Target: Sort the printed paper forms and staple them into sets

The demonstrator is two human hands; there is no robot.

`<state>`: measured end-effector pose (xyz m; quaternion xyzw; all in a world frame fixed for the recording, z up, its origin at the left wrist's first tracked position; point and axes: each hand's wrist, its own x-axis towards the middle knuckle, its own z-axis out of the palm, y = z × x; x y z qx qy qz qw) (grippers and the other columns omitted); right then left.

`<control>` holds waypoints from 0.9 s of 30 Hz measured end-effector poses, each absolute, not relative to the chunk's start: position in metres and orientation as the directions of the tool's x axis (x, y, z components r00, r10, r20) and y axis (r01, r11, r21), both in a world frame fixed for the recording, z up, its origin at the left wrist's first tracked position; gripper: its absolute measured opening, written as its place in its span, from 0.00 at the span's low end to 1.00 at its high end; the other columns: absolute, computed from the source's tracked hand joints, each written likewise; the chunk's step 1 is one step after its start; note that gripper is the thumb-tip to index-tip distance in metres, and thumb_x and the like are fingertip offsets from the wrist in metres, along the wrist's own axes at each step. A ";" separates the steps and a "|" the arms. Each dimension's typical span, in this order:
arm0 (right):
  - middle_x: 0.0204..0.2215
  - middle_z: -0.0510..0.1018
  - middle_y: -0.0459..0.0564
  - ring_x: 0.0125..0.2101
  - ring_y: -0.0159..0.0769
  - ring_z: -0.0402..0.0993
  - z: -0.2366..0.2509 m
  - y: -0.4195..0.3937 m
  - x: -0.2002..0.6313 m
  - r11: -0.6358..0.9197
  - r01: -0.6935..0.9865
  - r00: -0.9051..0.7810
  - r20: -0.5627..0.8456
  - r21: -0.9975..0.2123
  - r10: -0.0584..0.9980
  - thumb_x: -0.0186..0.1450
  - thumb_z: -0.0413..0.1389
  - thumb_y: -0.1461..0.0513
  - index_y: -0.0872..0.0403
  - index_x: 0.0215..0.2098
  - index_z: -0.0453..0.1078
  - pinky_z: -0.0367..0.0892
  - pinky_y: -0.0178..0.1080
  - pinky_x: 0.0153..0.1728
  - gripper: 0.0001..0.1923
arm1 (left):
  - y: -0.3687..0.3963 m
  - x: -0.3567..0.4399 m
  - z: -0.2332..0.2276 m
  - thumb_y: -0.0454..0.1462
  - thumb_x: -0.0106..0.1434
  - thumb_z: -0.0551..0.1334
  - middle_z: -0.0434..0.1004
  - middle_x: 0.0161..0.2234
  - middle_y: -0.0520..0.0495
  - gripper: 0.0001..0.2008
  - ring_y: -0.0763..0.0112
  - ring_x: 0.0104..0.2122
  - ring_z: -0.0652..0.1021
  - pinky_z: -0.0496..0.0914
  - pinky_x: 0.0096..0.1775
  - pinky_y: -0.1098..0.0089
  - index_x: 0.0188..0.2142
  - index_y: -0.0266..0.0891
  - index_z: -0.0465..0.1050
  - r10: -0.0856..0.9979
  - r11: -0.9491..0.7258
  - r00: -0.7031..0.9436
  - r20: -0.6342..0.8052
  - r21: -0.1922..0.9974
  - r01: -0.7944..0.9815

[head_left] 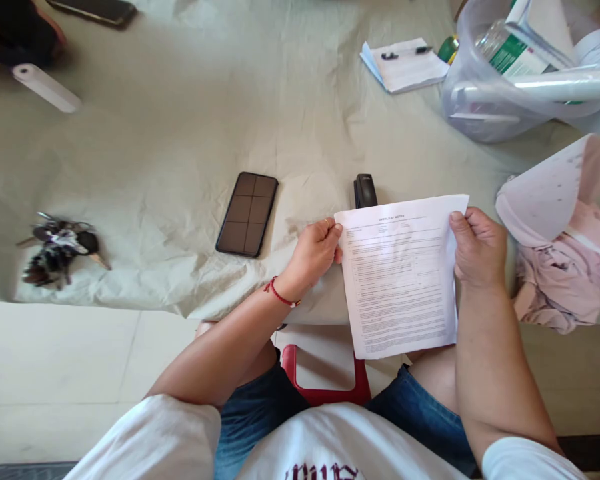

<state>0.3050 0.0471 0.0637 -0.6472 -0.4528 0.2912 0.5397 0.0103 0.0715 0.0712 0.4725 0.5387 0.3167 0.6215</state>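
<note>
At the near edge of the cloth-covered table (155, 133), middle-right, a printed white paper sheet (403, 277) is held up, its lower half overhanging the edge above the person's lap. Left hand (314, 252) pinches the sheet's top-left corner, thumb on top, a red cord bracelet (280, 295) on that wrist. Right hand (477, 245) grips the top-right edge, thumb over the front, fingers behind. Both hands closed on the sheet.

Just beyond the sheet's top edge: a small black stapler (365, 191), standing close to it, contact not clear. Left of the left hand, near but apart: a dark smartphone lying face up (247, 213). Open cloth between the phone and a bunch of keys with dark fobs (57, 248), which sits near the near-left edge.

Right edge: a crumpled pink cloth with a pale paper cone on it (563, 233), just beside the right hand, tight gap. Far-right corner: a clear plastic tub of bottles and rolled sheets (510, 73), with a small white notepad carrying a black pen (405, 65) left of it.

Far-left corner: another person's hand in a dark sleeve (15, 33), a white roll (45, 87) and a second dark phone (97, 10) at the far edge. Middle of the table is bare wrinkled cloth, the widest free area. Below the table edge, a red plastic stool (325, 393) shows between the knees.
</note>
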 end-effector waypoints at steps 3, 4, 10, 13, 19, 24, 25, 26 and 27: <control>0.26 0.71 0.43 0.28 0.33 0.62 0.064 0.047 0.309 -0.037 0.293 0.397 0.086 -0.955 0.914 0.63 0.70 0.38 0.51 0.33 0.76 0.59 0.38 0.30 0.26 | 0.072 0.011 0.073 0.36 0.80 0.55 0.67 0.17 0.56 0.18 0.76 0.20 0.67 0.61 0.30 0.72 0.29 0.42 0.63 0.902 0.358 0.229 -0.367 0.930 0.081; 0.26 0.71 0.43 0.28 0.34 0.61 0.064 0.047 0.310 -0.050 0.294 0.388 0.071 -0.954 0.919 0.63 0.69 0.37 0.51 0.33 0.76 0.59 0.38 0.31 0.27 | 0.072 0.012 0.073 0.36 0.80 0.55 0.67 0.17 0.56 0.18 0.76 0.20 0.68 0.61 0.30 0.72 0.30 0.42 0.63 0.898 0.367 0.235 -0.371 0.928 0.063; 0.26 0.72 0.42 0.28 0.33 0.62 0.063 0.049 0.316 -0.092 0.271 0.343 0.007 -0.958 0.939 0.63 0.71 0.40 0.51 0.32 0.75 0.59 0.38 0.32 0.25 | 0.074 0.014 0.073 0.34 0.80 0.55 0.67 0.18 0.56 0.17 0.77 0.20 0.69 0.62 0.29 0.74 0.30 0.41 0.64 0.874 0.432 0.230 -0.429 0.901 0.039; 0.26 0.72 0.43 0.28 0.33 0.61 0.063 0.049 0.315 -0.079 0.307 0.341 0.032 -0.948 0.940 0.64 0.69 0.39 0.51 0.32 0.74 0.58 0.38 0.30 0.26 | 0.073 0.015 0.073 0.35 0.79 0.56 0.68 0.17 0.56 0.16 0.77 0.20 0.69 0.61 0.29 0.73 0.31 0.41 0.66 0.882 0.423 0.211 -0.421 0.905 0.041; 0.26 0.73 0.42 0.28 0.32 0.62 0.063 0.049 0.317 -0.062 0.340 0.328 0.056 -0.938 0.943 0.66 0.68 0.40 0.51 0.33 0.75 0.58 0.37 0.30 0.25 | 0.073 0.014 0.072 0.37 0.75 0.61 0.65 0.17 0.58 0.09 0.77 0.19 0.63 0.58 0.26 0.72 0.38 0.37 0.76 0.900 0.364 0.231 -0.369 0.929 0.068; 0.26 0.75 0.43 0.27 0.33 0.64 0.063 0.048 0.319 -0.087 0.289 0.312 0.007 -0.953 0.950 0.65 0.70 0.42 0.51 0.33 0.76 0.60 0.37 0.30 0.23 | 0.077 0.010 0.069 0.39 0.72 0.65 0.66 0.21 0.57 0.09 0.81 0.17 0.60 0.54 0.23 0.72 0.36 0.36 0.78 0.867 0.429 0.302 -0.396 0.902 -0.051; 0.27 0.76 0.43 0.27 0.34 0.65 0.064 0.049 0.319 -0.093 0.270 0.310 -0.005 -0.958 0.951 0.64 0.71 0.42 0.50 0.33 0.76 0.62 0.37 0.30 0.22 | 0.078 0.009 0.068 0.40 0.71 0.66 0.68 0.21 0.56 0.09 0.82 0.17 0.61 0.54 0.23 0.73 0.36 0.36 0.78 0.860 0.439 0.323 -0.395 0.896 -0.073; 0.27 0.77 0.43 0.27 0.34 0.67 0.064 0.049 0.318 -0.098 0.244 0.311 -0.018 -0.965 0.950 0.63 0.72 0.42 0.50 0.33 0.77 0.63 0.38 0.30 0.22 | 0.079 0.007 0.068 0.41 0.70 0.67 0.69 0.21 0.56 0.10 0.82 0.17 0.62 0.54 0.23 0.73 0.35 0.36 0.78 0.849 0.454 0.343 -0.401 0.887 -0.088; 0.27 0.78 0.43 0.27 0.34 0.68 0.065 0.049 0.317 -0.103 0.212 0.314 -0.032 -0.972 0.949 0.62 0.73 0.42 0.49 0.32 0.77 0.64 0.37 0.30 0.22 | 0.079 0.006 0.068 0.41 0.70 0.68 0.70 0.21 0.55 0.11 0.82 0.17 0.63 0.55 0.23 0.74 0.33 0.36 0.77 0.834 0.478 0.361 -0.416 0.873 -0.098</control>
